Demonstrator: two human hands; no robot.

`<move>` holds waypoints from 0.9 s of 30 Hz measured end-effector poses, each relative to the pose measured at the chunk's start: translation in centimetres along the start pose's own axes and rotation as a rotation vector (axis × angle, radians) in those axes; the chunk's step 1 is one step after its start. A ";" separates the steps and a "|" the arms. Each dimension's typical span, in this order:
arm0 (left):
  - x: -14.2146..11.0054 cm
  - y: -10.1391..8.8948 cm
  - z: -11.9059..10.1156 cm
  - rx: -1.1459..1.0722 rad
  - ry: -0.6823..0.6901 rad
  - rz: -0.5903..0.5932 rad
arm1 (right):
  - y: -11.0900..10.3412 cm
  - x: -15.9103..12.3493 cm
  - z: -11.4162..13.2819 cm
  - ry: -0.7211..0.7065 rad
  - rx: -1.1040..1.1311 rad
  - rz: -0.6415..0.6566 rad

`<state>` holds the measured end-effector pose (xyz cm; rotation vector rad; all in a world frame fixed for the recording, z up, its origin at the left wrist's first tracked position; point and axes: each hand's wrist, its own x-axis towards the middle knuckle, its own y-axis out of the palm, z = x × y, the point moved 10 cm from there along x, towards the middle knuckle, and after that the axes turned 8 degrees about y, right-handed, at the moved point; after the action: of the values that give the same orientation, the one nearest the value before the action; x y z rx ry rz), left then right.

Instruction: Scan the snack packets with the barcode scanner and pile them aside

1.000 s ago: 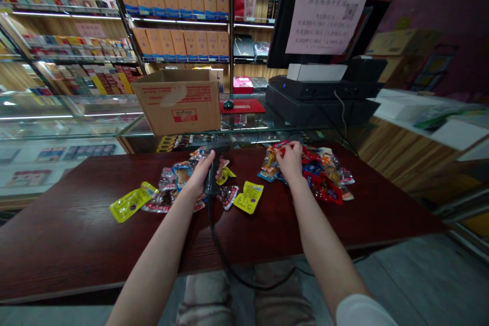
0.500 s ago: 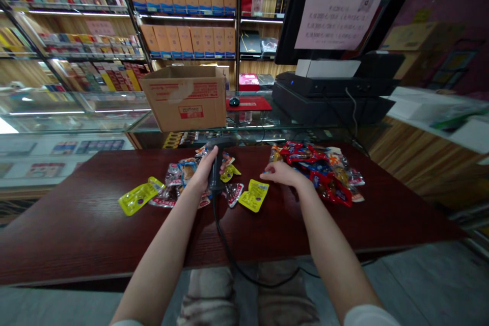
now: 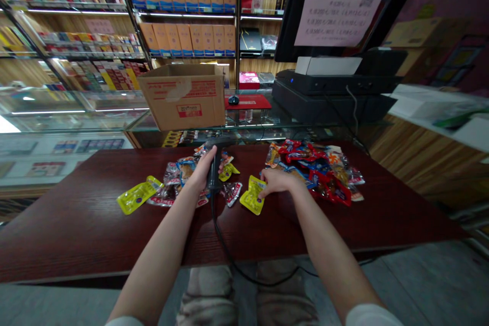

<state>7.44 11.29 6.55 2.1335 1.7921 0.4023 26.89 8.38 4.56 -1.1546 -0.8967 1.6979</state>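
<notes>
My left hand is wrapped round the handle of a black barcode scanner, which stands over a pile of snack packets. From the scanner a black cable runs down over the table's front edge. My right hand has its fingers and thumb closed on the right edge of a yellow snack packet lying on the table. Behind that hand spreads a second heap of red, blue and clear snack packets. A separate yellow packet lies at the left.
The dark red table carries both heaps. Behind it, on a glass counter, stand an open cardboard box, a mouse on a red mat, and a monitor with a paper sign above a black cash drawer.
My right hand has moved slightly down and left from the edge of the right heap onto the yellow packet, which has turned a little. My left hand stays on the scanner.
</notes>
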 end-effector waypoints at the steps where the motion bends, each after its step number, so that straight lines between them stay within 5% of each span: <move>1: 0.0 0.0 0.0 -0.001 -0.003 -0.001 | 0.0 0.0 0.0 -0.001 -0.009 0.004; 6: 0.2 0.0 0.2 0.005 0.002 0.034 | -0.7 0.6 -1.3 0.050 0.079 -0.100; 10: 0.1 -0.1 -0.1 -0.022 0.002 0.033 | -2.0 1.8 -3.6 0.064 0.439 -0.235; 14: -0.3 0.4 -0.3 -0.045 -0.054 0.076 | -4.4 2.5 -6.4 0.060 0.861 -0.460; 18: -0.5 1.5 -0.1 -0.067 -0.062 0.175 | -6.1 2.3 -8.0 0.051 1.048 -0.693; 21: -0.5 2.4 0.2 -0.088 -0.041 0.257 | -6.1 2.2 -7.5 0.033 1.061 -0.764; 27: -1.5 4.0 0.3 -0.092 -0.025 0.325 | -4.5 2.8 -3.8 -0.051 0.853 -0.668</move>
<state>10.92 9.15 7.97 2.3548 1.3848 0.5217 31.10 12.98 6.54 -0.1945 -0.4115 1.3086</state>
